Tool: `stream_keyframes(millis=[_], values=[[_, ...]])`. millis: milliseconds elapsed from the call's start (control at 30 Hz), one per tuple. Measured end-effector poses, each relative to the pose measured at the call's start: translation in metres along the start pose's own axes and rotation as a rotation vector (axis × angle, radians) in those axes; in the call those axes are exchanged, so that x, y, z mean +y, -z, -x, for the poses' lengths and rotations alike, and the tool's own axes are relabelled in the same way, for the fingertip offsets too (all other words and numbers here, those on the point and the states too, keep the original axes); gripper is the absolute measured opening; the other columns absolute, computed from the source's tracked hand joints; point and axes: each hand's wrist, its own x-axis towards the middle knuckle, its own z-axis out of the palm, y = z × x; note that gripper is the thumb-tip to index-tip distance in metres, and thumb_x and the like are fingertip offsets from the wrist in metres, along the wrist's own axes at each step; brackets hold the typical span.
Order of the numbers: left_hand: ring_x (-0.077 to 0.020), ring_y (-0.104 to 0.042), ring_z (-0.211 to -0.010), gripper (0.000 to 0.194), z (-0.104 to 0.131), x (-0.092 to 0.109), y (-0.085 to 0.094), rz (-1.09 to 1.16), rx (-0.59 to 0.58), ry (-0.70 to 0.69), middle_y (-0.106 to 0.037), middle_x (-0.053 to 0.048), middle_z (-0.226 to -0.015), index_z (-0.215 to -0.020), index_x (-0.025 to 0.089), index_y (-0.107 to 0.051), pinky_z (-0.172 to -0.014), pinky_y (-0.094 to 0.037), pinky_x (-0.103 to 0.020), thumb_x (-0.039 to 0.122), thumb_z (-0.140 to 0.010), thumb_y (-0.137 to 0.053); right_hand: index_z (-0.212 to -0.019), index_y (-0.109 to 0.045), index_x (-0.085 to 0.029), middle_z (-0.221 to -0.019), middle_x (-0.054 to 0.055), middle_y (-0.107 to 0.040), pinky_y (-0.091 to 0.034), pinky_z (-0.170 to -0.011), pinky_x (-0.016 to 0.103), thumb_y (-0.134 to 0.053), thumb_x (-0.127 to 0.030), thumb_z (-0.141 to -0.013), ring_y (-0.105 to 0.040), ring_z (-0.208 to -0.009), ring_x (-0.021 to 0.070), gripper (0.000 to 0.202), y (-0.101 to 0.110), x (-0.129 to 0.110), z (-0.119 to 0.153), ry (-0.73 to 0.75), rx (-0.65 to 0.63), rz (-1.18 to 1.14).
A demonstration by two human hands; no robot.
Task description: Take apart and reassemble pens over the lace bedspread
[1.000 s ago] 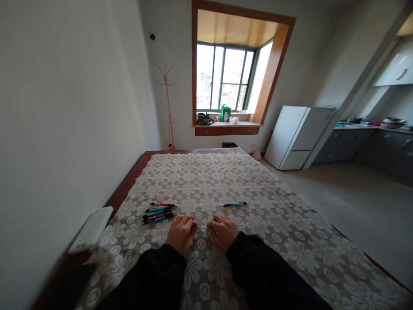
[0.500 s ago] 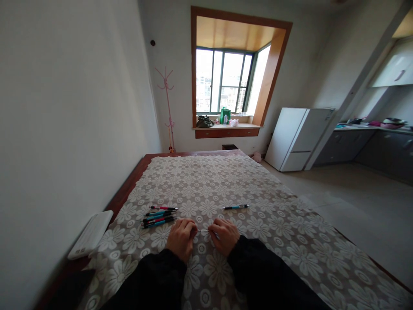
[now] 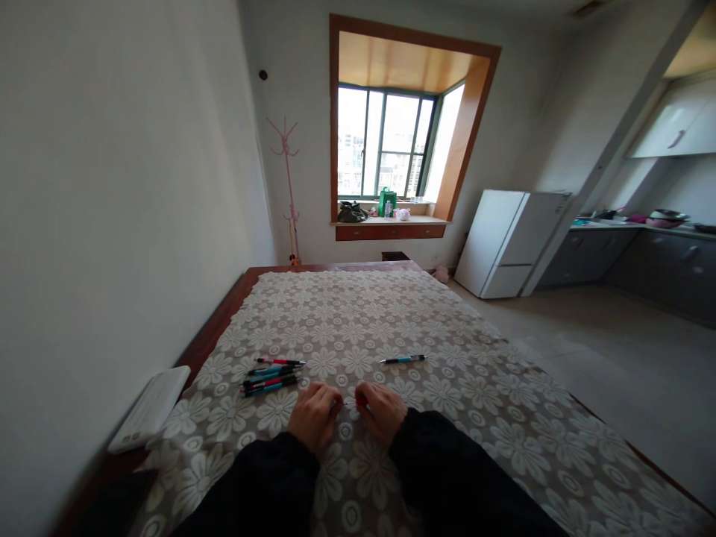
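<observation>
My left hand (image 3: 316, 415) is closed in a pinch just above the flowered tablecloth (image 3: 358, 335); a thin tip shows at its fingertips, too small to name. Facing it across a narrow gap, my right hand (image 3: 382, 412) pinches a red pen part (image 3: 361, 401), mostly hidden by the fingers. Left of my left hand lies a group of click pens (image 3: 271, 385), teal and red with black grips. A red pen (image 3: 280, 362) rests at the far side of that group. Beyond my right hand, a single teal pen (image 3: 403, 359) lies by itself.
A white flat box (image 3: 150, 410) sits at the table's left edge by the wall, with a dark flat object (image 3: 115, 503) nearer me. Past the table stand a pink coat rack (image 3: 291, 194), a window sill (image 3: 391, 221) with bags, and a white fridge (image 3: 506, 242).
A red pen part now shows in my right fingers, where a thin pale piece spanned the hands before. Both hands stay close together. The view has shifted slightly.
</observation>
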Motion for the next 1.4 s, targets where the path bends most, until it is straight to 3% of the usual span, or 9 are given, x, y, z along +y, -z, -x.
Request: stream_keyframes(millis=[267,467,600,833,933,1067,1233,1400], values=[[-0.0258,-0.063,-0.097,0.013,0.001,0.001,-0.001,-0.042,0.002,-0.012,-0.071,-0.004,-0.090,-0.090,0.022,-0.061,-0.081,-0.049,-0.042,0.014,-0.091,-0.050,-0.096,-0.056,-0.021,-0.087,0.001,-0.070,-0.041,-0.073,0.029,-0.055,-0.011,-0.090,-0.064,-0.079,0.0181,0.012,-0.003,-0.001,0.001,0.232,-0.021,0.162],[-0.0230,-0.064,-0.088,0.015,0.004,-0.006,-0.009,-0.033,0.037,-0.053,-0.069,-0.001,-0.083,-0.086,0.024,-0.060,-0.076,-0.048,-0.038,0.013,-0.090,-0.051,-0.087,-0.052,-0.023,-0.076,-0.003,-0.068,-0.033,-0.063,0.031,-0.063,-0.010,-0.085,-0.063,-0.069,0.0175,0.017,-0.009,-0.007,0.000,0.178,0.074,0.325],[-0.0206,-0.064,-0.083,0.015,0.004,-0.016,-0.020,-0.007,0.109,-0.089,-0.068,0.001,-0.081,-0.085,0.026,-0.059,-0.074,-0.046,-0.035,0.017,-0.093,-0.051,-0.090,-0.050,-0.024,-0.081,-0.005,-0.069,-0.033,-0.062,0.031,-0.067,-0.011,-0.081,-0.064,-0.069,0.0170,0.023,-0.017,-0.008,0.000,0.196,0.111,0.338],[-0.0222,-0.061,-0.092,0.016,0.007,-0.017,-0.032,0.042,0.215,-0.079,-0.067,0.001,-0.085,-0.086,0.027,-0.058,-0.083,-0.042,-0.036,0.023,-0.097,-0.046,-0.084,-0.051,-0.024,-0.075,-0.005,-0.071,-0.030,-0.060,0.030,-0.067,-0.012,-0.084,-0.066,-0.065,0.0166,0.020,-0.034,0.000,-0.003,0.040,0.150,0.305],[-0.0223,-0.062,-0.094,0.016,0.006,-0.021,-0.034,0.052,0.247,-0.075,-0.069,0.001,-0.087,-0.090,0.028,-0.059,-0.084,-0.042,-0.035,0.028,-0.099,-0.046,-0.086,-0.053,-0.024,-0.078,-0.004,-0.072,-0.031,-0.061,0.029,-0.063,-0.013,-0.087,-0.067,-0.068,0.0165,0.015,-0.031,0.001,-0.004,-0.006,0.142,0.249],[-0.0213,-0.064,-0.099,0.017,0.005,-0.025,-0.027,0.033,0.300,-0.040,-0.072,-0.002,-0.101,-0.109,0.027,-0.060,-0.086,-0.046,-0.034,0.027,-0.097,-0.048,-0.091,-0.056,-0.023,-0.082,-0.001,-0.073,-0.034,-0.062,0.028,-0.056,-0.016,-0.093,-0.068,-0.072,0.0168,0.007,-0.017,-0.002,-0.002,-0.033,0.106,0.154],[-0.0236,-0.060,-0.111,0.033,0.003,-0.012,-0.008,-0.068,0.191,0.187,-0.070,-0.005,-0.114,-0.116,0.022,-0.060,-0.091,-0.044,-0.039,0.010,-0.088,-0.047,-0.094,-0.056,-0.022,-0.087,0.002,-0.073,-0.038,-0.069,0.026,-0.049,-0.021,-0.098,-0.069,-0.080,0.0185,0.008,-0.003,-0.003,-0.002,-0.101,0.087,0.077],[-0.0273,-0.056,-0.110,0.026,0.001,0.000,0.000,-0.097,-0.027,0.283,-0.069,-0.005,-0.113,-0.109,0.023,-0.064,-0.092,-0.040,-0.043,0.014,-0.090,-0.049,-0.094,-0.057,-0.022,-0.089,0.003,-0.073,-0.038,-0.071,0.028,-0.048,-0.021,-0.098,-0.068,-0.083,0.0200,0.010,-0.001,-0.001,-0.004,-0.143,0.015,0.089]])
